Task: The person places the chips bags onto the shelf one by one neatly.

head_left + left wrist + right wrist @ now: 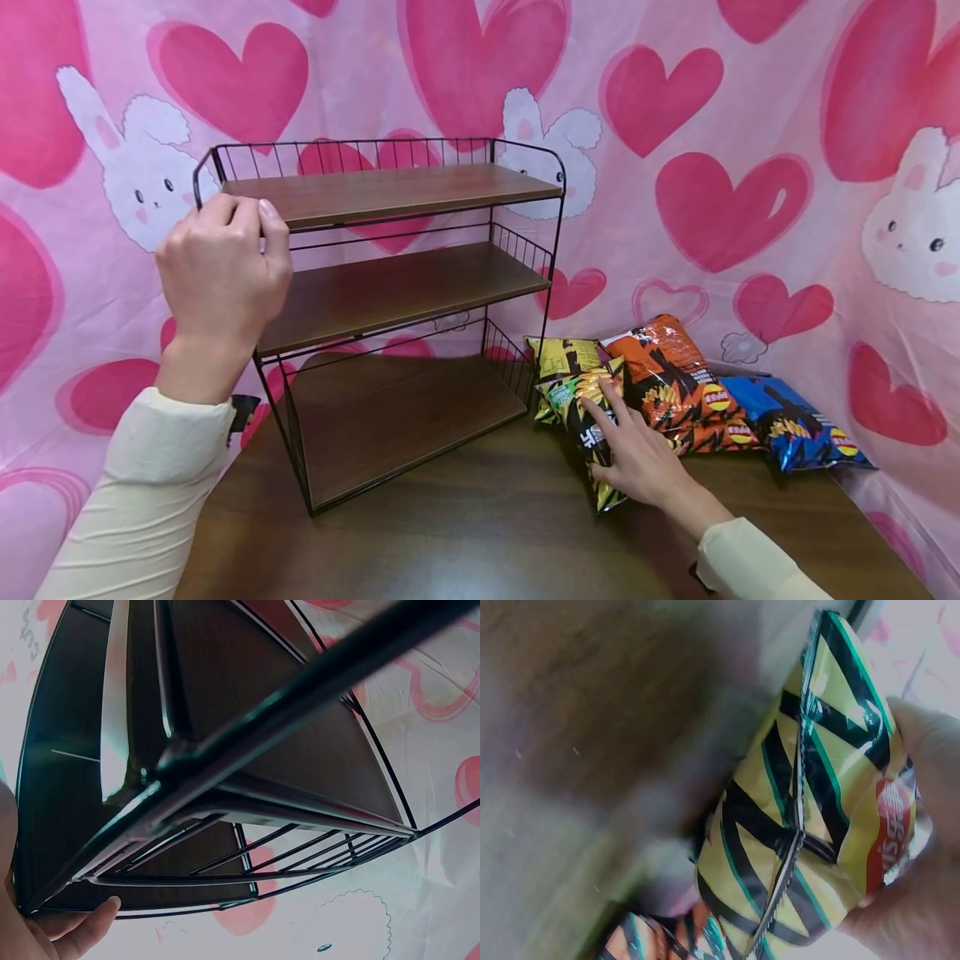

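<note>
Right hand [637,454] gripping snack bag [810,795], red label [890,832], lettering unclear

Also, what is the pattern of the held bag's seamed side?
The bag has black and green stripes on yellow, clearest in the right wrist view.

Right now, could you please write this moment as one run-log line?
left hand: grips shelf rack, upper left | right hand: holds yellow-black snack bag | nearby: orange bags, blue bag

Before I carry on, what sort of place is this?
Probably a small staged tabletop setup: a heart-and-bunny backdrop hangs behind a three-tier shelf, with snack bags beside it on the wood-look table.
</note>
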A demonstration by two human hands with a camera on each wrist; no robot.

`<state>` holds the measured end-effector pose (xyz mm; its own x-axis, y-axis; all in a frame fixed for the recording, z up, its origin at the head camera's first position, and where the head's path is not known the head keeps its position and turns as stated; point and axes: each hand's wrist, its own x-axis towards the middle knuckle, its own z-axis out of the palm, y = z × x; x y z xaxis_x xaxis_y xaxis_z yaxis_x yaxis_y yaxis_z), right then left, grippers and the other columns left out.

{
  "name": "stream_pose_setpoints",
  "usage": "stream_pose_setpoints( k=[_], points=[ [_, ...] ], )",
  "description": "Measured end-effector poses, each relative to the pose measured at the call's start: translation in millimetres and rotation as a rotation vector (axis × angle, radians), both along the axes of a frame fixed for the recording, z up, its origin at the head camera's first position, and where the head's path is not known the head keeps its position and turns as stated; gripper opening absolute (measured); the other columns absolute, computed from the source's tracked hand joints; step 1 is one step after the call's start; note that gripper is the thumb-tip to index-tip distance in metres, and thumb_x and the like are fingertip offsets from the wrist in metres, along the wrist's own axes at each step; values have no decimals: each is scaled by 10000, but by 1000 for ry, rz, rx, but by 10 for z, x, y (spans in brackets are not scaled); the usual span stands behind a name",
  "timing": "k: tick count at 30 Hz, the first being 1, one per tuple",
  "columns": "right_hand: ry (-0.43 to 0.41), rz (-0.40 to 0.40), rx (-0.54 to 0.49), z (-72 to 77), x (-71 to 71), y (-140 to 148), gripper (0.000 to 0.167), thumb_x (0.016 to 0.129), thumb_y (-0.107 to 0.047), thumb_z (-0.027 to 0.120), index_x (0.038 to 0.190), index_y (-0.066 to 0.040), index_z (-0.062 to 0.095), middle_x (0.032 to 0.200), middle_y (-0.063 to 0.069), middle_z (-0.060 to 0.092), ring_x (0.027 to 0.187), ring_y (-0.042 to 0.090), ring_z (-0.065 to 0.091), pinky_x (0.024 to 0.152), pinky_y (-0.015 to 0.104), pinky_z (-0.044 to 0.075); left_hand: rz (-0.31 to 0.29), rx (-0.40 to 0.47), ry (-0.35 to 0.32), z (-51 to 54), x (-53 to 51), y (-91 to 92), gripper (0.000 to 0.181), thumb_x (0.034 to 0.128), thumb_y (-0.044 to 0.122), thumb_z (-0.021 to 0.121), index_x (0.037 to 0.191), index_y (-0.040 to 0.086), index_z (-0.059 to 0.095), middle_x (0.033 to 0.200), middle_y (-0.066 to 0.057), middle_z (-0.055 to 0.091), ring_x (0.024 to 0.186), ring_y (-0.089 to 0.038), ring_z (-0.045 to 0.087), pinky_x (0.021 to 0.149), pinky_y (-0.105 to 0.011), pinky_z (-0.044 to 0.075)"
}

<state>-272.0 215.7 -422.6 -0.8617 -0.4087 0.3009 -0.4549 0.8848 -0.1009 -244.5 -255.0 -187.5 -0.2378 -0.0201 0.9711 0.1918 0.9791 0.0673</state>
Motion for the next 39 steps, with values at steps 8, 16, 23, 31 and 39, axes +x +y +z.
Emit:
stream_pose_setpoints(
  k=[8,16,23,31,39],
  points=[
    [-57,224,110,148,38,43,1025,711,-307,912,1587,-281,381,1714,62,131,1185,386,585,485,238,373,0,-1,-5,4,-1,4,590,1053,339,359,1003,-133,709,919,-291,662,772,-546,616,663,-669,477],
    [-107,411,306,138,-57,52,1032,705,-267,939,1580,-291,391,1714,80,123,1368,362,486,867,559,544,4,8,-3,-12,-1,7,584,1054,338,360,994,-127,708,911,-284,656,775,-541,616,627,-676,467],
    [-121,347,397,146,-131,18,1239,647,-207,983,1635,-321,243,1718,130,28,925,207,642,633,320,542,7,16,-4,-4,1,7,585,1055,343,361,993,-124,708,901,-281,649,766,-535,611,621,-666,469],
    [-62,333,477,199,-129,-37,1286,618,-90,982,1639,-239,214,1533,182,453,1300,337,560,1037,491,488,8,22,5,17,-3,8,581,1053,344,366,995,-120,711,895,-279,644,769,-538,612,614,-666,461],
    [-29,385,472,236,-162,21,1199,659,39,916,1631,-197,256,1431,55,565,1349,308,506,1103,493,432,11,14,1,3,5,18,580,1053,338,363,995,-123,710,891,-279,646,763,-538,614,612,-662,471]
  ],
)
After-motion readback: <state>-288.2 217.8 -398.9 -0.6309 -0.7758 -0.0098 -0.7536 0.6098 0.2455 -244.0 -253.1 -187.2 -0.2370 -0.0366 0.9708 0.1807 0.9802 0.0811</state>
